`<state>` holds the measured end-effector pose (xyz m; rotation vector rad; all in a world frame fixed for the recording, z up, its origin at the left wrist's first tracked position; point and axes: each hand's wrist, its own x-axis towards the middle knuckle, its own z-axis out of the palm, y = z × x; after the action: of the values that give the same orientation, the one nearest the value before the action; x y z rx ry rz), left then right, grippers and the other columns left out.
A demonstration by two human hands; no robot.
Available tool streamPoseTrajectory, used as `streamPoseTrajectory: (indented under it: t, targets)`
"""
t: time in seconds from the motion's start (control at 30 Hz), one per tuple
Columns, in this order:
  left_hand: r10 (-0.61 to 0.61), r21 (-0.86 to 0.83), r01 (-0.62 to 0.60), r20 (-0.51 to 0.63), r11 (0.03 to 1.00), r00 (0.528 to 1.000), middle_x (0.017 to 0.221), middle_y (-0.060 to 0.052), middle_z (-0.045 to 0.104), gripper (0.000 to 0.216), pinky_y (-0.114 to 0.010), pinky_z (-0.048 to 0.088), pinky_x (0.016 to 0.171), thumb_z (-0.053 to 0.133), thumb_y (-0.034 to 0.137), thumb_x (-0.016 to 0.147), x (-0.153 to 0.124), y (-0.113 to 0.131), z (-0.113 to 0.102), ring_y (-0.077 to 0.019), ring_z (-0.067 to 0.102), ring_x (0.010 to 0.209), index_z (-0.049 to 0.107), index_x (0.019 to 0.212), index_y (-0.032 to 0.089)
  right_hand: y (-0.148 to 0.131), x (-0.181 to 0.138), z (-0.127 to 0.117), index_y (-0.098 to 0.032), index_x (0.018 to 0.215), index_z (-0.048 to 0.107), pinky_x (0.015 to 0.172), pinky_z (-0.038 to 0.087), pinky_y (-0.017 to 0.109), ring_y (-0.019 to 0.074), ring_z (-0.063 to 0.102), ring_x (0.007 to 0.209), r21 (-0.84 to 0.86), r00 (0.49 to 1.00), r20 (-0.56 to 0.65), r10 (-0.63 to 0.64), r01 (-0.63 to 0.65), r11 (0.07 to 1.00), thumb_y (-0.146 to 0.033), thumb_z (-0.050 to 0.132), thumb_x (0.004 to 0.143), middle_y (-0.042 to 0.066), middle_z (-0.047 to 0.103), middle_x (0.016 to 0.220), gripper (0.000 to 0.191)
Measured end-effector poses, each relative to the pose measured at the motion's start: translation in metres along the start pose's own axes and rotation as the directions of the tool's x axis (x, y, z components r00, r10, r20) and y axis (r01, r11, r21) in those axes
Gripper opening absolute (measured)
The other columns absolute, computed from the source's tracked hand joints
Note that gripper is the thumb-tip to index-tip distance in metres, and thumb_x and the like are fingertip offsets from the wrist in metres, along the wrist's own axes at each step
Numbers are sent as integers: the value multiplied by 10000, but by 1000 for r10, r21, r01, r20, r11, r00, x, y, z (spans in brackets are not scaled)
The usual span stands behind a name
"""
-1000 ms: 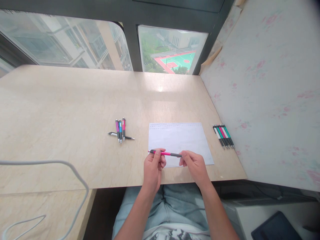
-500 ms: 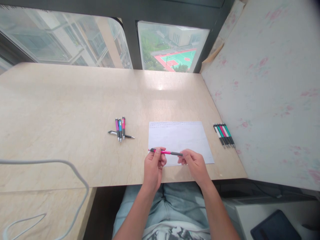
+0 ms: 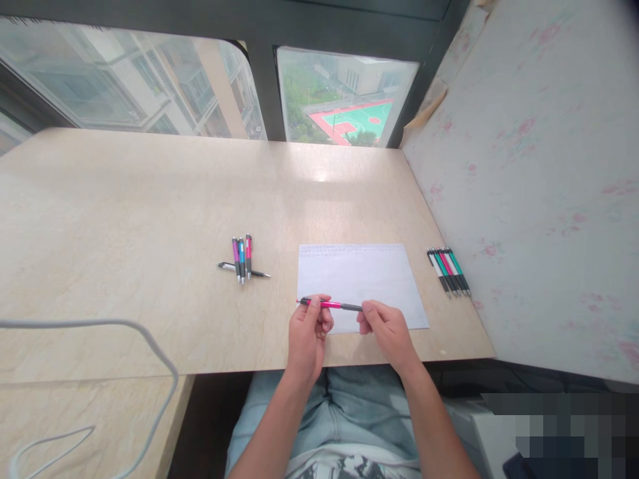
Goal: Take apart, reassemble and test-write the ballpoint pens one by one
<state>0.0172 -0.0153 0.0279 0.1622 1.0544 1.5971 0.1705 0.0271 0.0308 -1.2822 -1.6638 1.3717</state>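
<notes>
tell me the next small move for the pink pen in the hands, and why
Probably have the right hand gently twist the dark end of the pink pen while the left hand steadies it: over the paper, the left thumb and fingers hold the pink barrel, and the right ones seem to pinch the dark end, hiding the tip.

Pale blue jeans, lighter in patches, double-stitched seam near middle. White top at near edge, black-and-grey print across front. Left hand, right hand, forearms bare.
</notes>
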Motion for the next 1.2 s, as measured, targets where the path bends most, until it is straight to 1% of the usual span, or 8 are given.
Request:
streamPoseTrajectory:
  t: [0.17,0.27,0.4,0.5,0.8,0.93,1.1,1.2]
  targets:
    - [14,-3,-14,-9,1000,1000,589,20,525,273,-184,323,510,691,397,818,2,2,-3,-57,423,514,685,877,131,0,-2,1,-210,912,673,664,476,283,176,622,736,-29,998,-22,-57,56,998,-387,601,883,34,685,806,193]
    - [17,-6,-17,-10,1000,1000,590,22,522,267,-186,326,513,688,394,820,2,2,-3,-57,422,514,684,876,133,3,-1,3,-226,1120,611,680,494,283,180,631,773,48,997,-54,-49,51,998,-373,649,849,29,680,859,310]
    - [7,1,-7,3,1000,1000,596,17,530,273,-187,326,513,686,399,821,1,0,-2,-61,426,519,685,884,134,4,2,4,-200,945,632,590,474,271,152,585,612,145,998,-53,37,-29,989,-446,486,945,4,635,662,285]
    - [3,4,-3,0,1000,1000,606,14,533,270,-183,324,516,688,390,820,1,0,-3,-60,428,528,687,895,131,2,2,4,-194,808,643,590,480,268,147,586,603,133,995,-80,59,-48,990,-444,534,924,10,641,646,296]
    - [-83,-87,86,39,993,996,657,-3,560,241,-200,357,543,646,352,847,4,0,-7,-75,456,561,679,943,133,-1,0,-1,-227,901,696,718,517,308,203,646,895,-24,974,-180,-136,134,991,-275,632,861,58,707,941,90]
    - [-105,-123,112,65,986,992,654,-9,568,191,-213,368,551,629,313,841,4,-1,-6,-86,471,566,678,880,133,2,2,3,-252,1119,633,687,538,297,208,638,970,139,981,-155,-115,137,981,-291,664,841,75,680,1100,283]
    - [-71,-102,78,73,992,995,669,-28,596,176,-224,383,567,625,276,809,4,-2,-9,-100,495,585,689,876,126,5,2,8,-185,962,654,502,487,260,159,639,616,255,990,-99,103,-75,964,-444,553,915,55,703,758,282]
    - [-70,-114,77,62,991,996,683,-42,612,183,-224,385,571,638,262,776,7,1,-13,-106,505,599,694,876,119,3,1,6,-179,863,662,521,500,259,151,630,587,214,979,-152,134,-99,972,-443,614,878,39,692,689,269]
